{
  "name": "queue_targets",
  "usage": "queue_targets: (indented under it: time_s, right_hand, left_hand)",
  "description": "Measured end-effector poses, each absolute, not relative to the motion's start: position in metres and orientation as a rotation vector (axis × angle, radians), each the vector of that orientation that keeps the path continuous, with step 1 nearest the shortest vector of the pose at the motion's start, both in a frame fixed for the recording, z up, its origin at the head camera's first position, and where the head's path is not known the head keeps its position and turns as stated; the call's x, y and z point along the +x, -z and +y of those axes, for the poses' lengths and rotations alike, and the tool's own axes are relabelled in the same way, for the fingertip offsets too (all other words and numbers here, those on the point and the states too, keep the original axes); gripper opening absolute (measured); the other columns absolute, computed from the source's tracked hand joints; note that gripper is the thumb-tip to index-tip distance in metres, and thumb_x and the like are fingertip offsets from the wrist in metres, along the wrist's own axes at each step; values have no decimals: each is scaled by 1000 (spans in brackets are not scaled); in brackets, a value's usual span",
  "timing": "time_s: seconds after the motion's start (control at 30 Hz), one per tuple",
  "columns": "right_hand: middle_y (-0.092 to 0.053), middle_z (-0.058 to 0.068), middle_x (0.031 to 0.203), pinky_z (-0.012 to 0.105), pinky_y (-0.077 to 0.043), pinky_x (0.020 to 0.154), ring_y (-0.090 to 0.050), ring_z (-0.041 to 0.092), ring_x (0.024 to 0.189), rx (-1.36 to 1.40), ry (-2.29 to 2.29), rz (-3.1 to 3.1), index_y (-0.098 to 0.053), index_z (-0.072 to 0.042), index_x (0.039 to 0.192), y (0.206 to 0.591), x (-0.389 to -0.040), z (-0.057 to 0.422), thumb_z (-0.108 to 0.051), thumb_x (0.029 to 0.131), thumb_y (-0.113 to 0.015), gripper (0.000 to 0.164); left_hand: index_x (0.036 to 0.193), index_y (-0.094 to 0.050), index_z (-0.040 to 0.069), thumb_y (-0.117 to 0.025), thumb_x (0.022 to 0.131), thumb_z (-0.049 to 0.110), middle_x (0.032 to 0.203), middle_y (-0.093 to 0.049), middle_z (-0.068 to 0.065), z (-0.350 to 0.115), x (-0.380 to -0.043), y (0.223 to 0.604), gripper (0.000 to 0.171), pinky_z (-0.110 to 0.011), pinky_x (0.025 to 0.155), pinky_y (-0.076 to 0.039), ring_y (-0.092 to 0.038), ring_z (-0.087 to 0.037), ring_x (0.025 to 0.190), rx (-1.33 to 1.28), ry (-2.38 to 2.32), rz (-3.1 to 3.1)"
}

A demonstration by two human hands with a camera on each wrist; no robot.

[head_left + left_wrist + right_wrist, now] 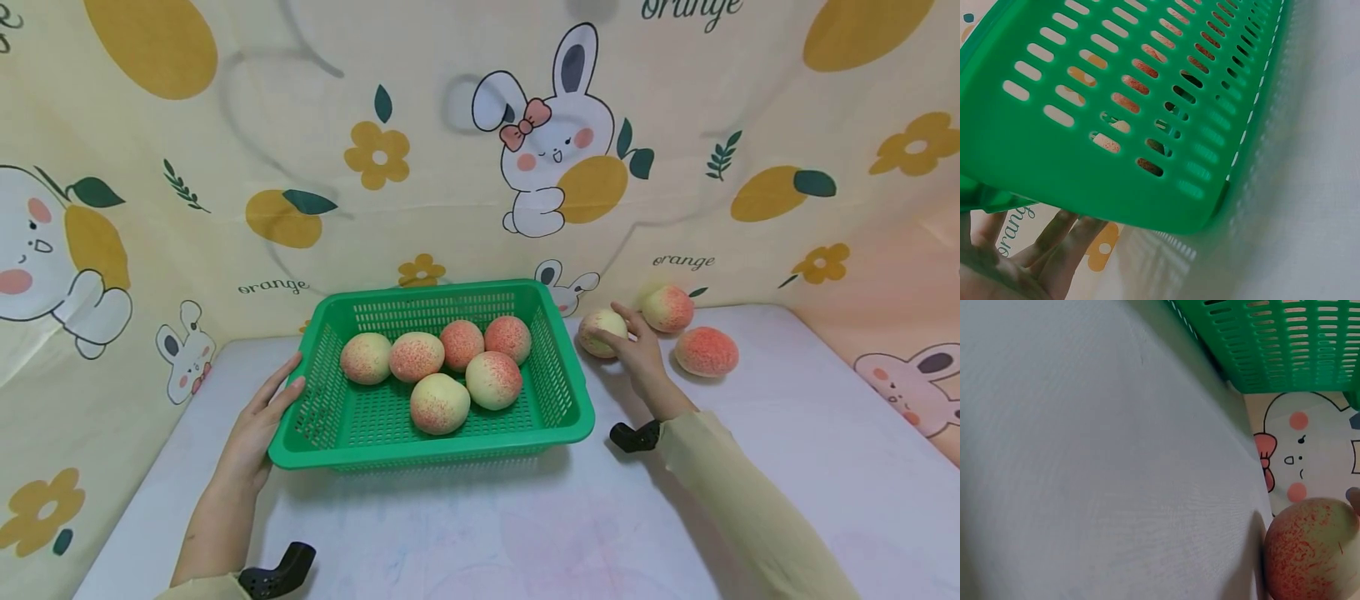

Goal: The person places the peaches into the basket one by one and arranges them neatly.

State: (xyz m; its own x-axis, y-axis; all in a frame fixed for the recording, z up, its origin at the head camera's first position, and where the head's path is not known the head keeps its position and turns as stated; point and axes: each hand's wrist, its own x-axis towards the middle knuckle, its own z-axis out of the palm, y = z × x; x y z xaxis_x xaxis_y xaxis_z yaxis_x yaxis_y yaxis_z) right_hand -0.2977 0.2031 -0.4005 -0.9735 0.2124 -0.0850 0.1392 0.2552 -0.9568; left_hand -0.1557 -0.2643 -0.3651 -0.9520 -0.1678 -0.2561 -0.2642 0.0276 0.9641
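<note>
A green plastic basket stands on the table with several yellow-and-red peaches in it, one pale peach lying nearest the front. My left hand holds the basket's left rim; its fingers pass under the rim in the left wrist view. Right of the basket, my right hand grips a pale yellow peach between thumb and fingers. That peach shows red speckles in the right wrist view, close to the table surface. Just beyond this hand lie a yellow-red peach and a redder peach.
A white cloth covers the table. Behind it hangs a cream curtain printed with rabbits, flowers and oranges, close to the basket's far side. A black device is worn on the left wrist, another black device on the right.
</note>
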Motion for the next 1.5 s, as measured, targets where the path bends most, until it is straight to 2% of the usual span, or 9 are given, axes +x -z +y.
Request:
queue_targets:
  time_s: [0.17,0.4,0.63,0.9,1.0,1.13,1.23,1.33,1.5]
  right_hand:
    - [-28,19,152,45,-33,109,-29,31,135,-344,-1825,-2434,-36,-18,149,402,-298,204,-21,88,-70,69]
    - [-36,16,147,32,-39,97,-38,25,126,-381,-1831,-2392,-39,-18,147,401,-295,205,-22,88,-70,67]
    - [-34,11,152,34,-39,102,-33,20,131,-445,-2009,-2287,-37,-21,149,393,-291,206,-19,90,-67,66]
    - [-35,13,150,17,-45,74,-42,13,112,-400,-2047,-2247,-37,-22,149,381,-285,207,-26,89,-69,68]
    - [-32,13,152,17,-45,76,-42,16,117,-398,-2085,-2222,-38,-25,148,376,-283,206,-27,88,-70,68]
    - [-30,13,152,22,-45,84,-39,19,125,-367,-2144,-2188,-38,-26,148,368,-281,202,-26,89,-70,67]
    - [-33,14,146,22,-46,84,-41,17,121,-316,-2201,-2141,-39,-24,147,362,-277,199,-23,88,-70,67]
    - [-35,11,139,20,-48,80,-43,13,115,-279,-2240,-2114,-40,-23,147,356,-274,197,-22,88,-71,67]
    - [-35,9,142,20,-48,80,-43,14,115,-236,-2268,-2140,-38,-24,147,348,-269,194,-23,87,-72,69]
  left_hand:
    - [149,-27,41,-55,92,53,162,-10,-3,-265,-156,366,64,-12,80,-49,-46,1,108,-459,-2088,2203]
    - [149,-28,42,-55,92,52,161,-11,-4,-265,-156,366,64,-13,79,-49,-49,4,102,-469,-2083,2204]
    - [149,-28,41,-54,93,52,162,-11,-4,-265,-156,366,63,-13,79,-50,-50,4,101,-465,-2075,2222]
    - [150,-26,41,-52,95,50,161,-11,0,-265,-156,366,62,-12,79,-49,-48,2,106,-466,-2071,2202]
    - [150,-25,41,-52,95,50,162,-10,1,-265,-156,366,62,-11,80,-48,-44,-5,117,-470,-2071,2194]
    - [150,-26,41,-53,94,51,162,-10,0,-265,-156,366,63,-11,80,-48,-43,-5,117,-458,-2079,2198]
    - [150,-26,40,-53,93,51,162,-11,-3,-265,-155,365,64,-12,80,-49,-46,0,110,-443,-2084,2207]
    - [150,-27,41,-53,93,51,162,-10,-2,-265,-155,365,63,-12,80,-49,-44,-3,114,-442,-2087,2209]
    - [149,-27,41,-55,93,52,162,-9,-2,-264,-156,365,64,-11,80,-49,-39,-10,124,-436,-2099,2200]
